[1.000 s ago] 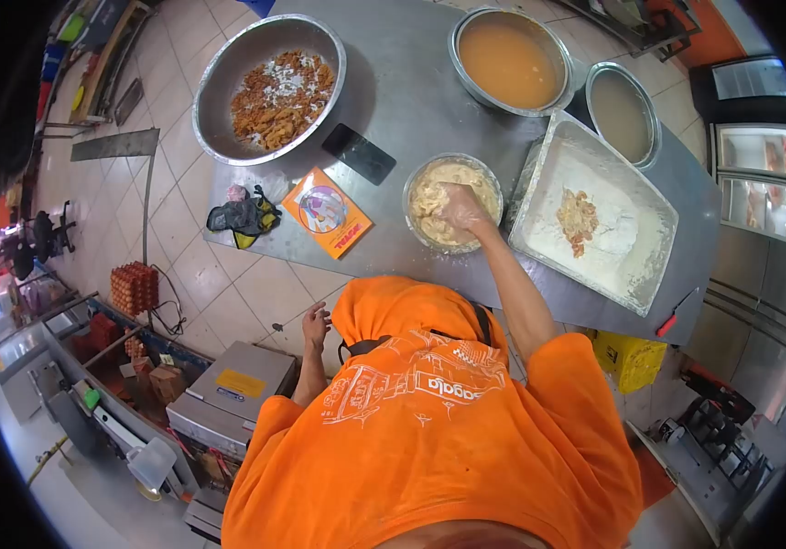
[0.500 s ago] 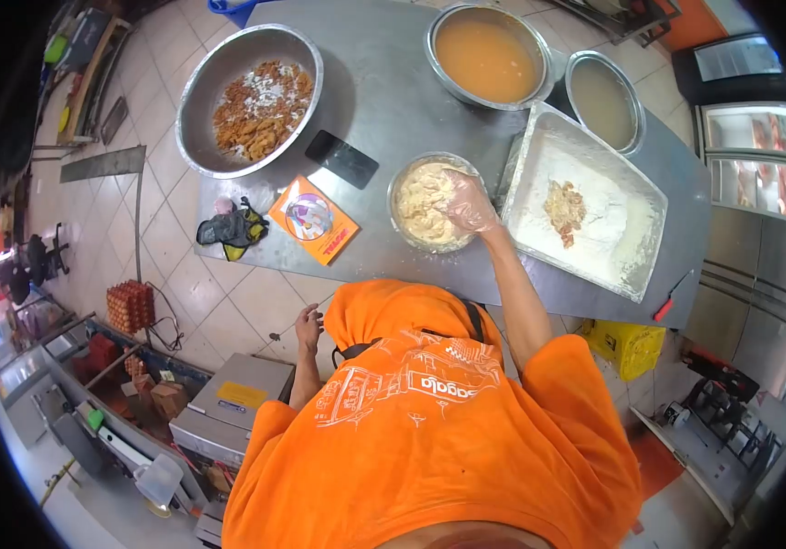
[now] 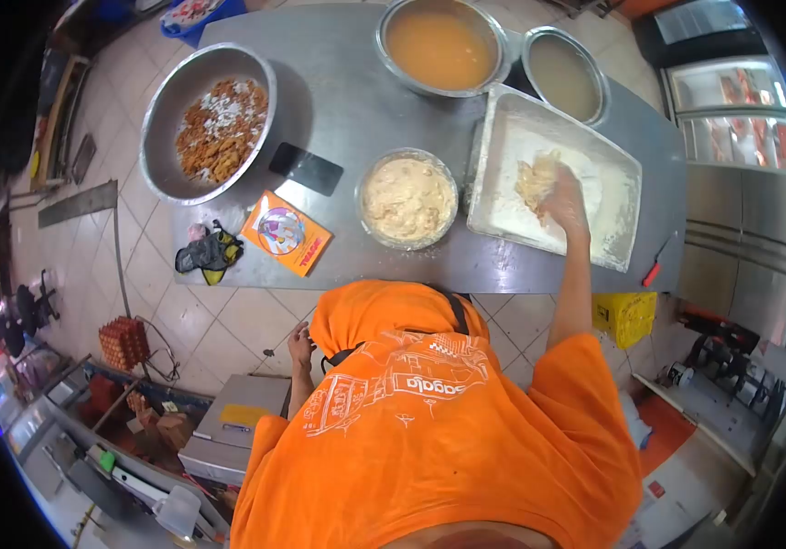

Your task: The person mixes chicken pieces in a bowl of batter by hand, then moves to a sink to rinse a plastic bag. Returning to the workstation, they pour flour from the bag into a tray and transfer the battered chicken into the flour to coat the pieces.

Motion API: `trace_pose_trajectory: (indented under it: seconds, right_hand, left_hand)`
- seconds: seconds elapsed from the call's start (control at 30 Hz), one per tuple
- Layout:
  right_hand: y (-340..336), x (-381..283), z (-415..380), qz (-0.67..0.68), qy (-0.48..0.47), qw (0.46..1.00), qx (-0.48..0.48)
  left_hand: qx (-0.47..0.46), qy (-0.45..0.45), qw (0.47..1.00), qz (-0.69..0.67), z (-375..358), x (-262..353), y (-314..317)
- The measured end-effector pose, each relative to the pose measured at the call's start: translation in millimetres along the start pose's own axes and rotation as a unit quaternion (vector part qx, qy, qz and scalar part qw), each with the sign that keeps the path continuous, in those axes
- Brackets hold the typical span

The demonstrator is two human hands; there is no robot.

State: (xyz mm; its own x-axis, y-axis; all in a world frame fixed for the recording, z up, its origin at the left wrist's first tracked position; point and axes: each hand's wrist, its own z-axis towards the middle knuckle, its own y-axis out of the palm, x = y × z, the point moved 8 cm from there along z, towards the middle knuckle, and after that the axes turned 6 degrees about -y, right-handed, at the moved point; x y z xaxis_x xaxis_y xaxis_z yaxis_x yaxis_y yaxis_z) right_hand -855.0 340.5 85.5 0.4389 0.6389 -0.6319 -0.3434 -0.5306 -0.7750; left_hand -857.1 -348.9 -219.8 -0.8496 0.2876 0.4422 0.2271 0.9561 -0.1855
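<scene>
My right hand (image 3: 565, 199), in a thin clear glove, is over the deep metal tray (image 3: 553, 240) of white flour. Its fingers are closed around wet battered food (image 3: 539, 174), level with the clump lying in the flour; motion blurs the fingertips. Left of the tray stands a round bowl (image 3: 408, 203) full of pale, lumpy batter mix. My left hand (image 3: 300, 344) hangs beside my body below the table edge, bare and holding nothing, its fingers loosely bent and apart.
A large metal basin (image 3: 159, 137) holds browned crumbly pieces dusted white. Behind are a pot of orange liquid (image 3: 440, 50) and a pot of cloudy liquid (image 3: 565, 78). A phone (image 3: 307, 169), an orange box (image 3: 287, 233), a dark pouch (image 3: 210, 252) and a red-handled knife (image 3: 652, 274) lie on the table.
My right hand has left the bowl of batter mix and moved right, over the flour tray. The whole view has shifted slightly; my left hand still hangs at my side.
</scene>
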Motion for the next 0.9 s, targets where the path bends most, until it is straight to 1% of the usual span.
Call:
trace_pose_trajectory:
  seconds: [0.03, 0.07, 0.1, 0.17, 0.2, 0.23, 0.3, 0.33, 0.4, 0.43, 0.47, 0.5, 0.53, 0.6, 0.63, 0.7, 0.73, 0.8, 0.83, 0.9]
  right_hand:
    - [9, 14, 1, -0.166, 0.006, 0.984, -0.069]
    - [7, 14, 1, -0.215, -0.026, 0.975, -0.045]
    - [1, 21, -3, -0.220, -0.021, 0.974, -0.042]
    - [-12, 32, -4, -0.105, 0.029, 0.994, -0.003]
    - [-17, 46, -1, -0.176, 0.010, 0.984, 0.023]
    - [-20, 54, -4, -0.176, 0.012, 0.984, 0.023]
    - [-35, 20, -6, -0.087, 0.044, 0.994, 0.043]
    - [-35, 21, -5, -0.085, 0.045, 0.994, 0.045]
    - [-39, 28, -4, -0.130, 0.078, 0.986, 0.071]
    - [-36, 42, -5, -0.129, 0.080, 0.986, 0.071]
    - [-37, 59, -4, -0.129, 0.062, 0.985, 0.095]
    - [-39, 61, -5, -0.130, 0.045, 0.984, 0.116]
    - [-37, 68, -10, -0.129, 0.048, 0.984, 0.114]
    - [-39, 63, -6, -0.024, 0.084, 0.990, 0.107]
    - [-41, 55, -7, -0.023, 0.083, 0.991, 0.104]
    - [-45, 42, -9, 0.060, 0.107, 0.985, 0.122]
    - [-43, 44, -11, 0.062, 0.107, 0.985, 0.121]
    - [-43, 49, -12, 0.171, 0.112, 0.968, 0.146]
    - [-40, 48, -12, 0.174, 0.110, 0.968, 0.142]
    - [-41, 34, -15, 0.316, 0.142, 0.920, 0.185]
  left_hand:
    - [-0.008, 0.002, 1.000, 0.006, 4, 1, 1]
    - [-0.005, 0.022, 1.000, 0.010, 5, 7, 0]
    - [-0.001, 0.041, 0.999, 0.012, 6, 12, 1]
    - [-0.008, 0.035, 0.999, 0.013, 4, 18, 1]
    - [-0.008, 0.030, 0.999, 0.017, -1, 21, 0]
    - [-0.009, 0.030, 0.999, 0.019, -5, 24, 2]
    - [0.002, 0.043, 0.999, 0.012, -7, 26, 1]
    - [0.002, 0.045, 0.999, 0.014, -6, 27, 1]
    - [-0.001, 0.011, 0.999, 0.051, -6, 24, 2]
    - [-0.001, 0.012, 0.999, 0.053, -7, 24, 3]
    - [0.000, 0.036, 0.999, 0.022, -8, 31, 8]
    - [0.001, 0.058, 0.998, -0.008, -9, 32, 8]
    - [0.002, 0.055, 0.998, -0.005, -11, 28, 4]
    - [-0.007, 0.048, 0.999, -0.002, 1, 23, 5]
    - [-0.004, 0.047, 0.999, -0.003, 3, 18, 1]
    - [-0.021, 0.039, 0.999, 0.007, 4, 18, 2]
    - [-0.019, 0.039, 0.999, 0.007, 4, 17, 0]
    - [-0.016, 0.038, 0.999, 0.016, -2, 24, 3]
    - [-0.012, 0.037, 0.999, 0.013, -4, 27, 4]
    - [-0.001, 0.027, 0.999, 0.047, -5, 26, 1]
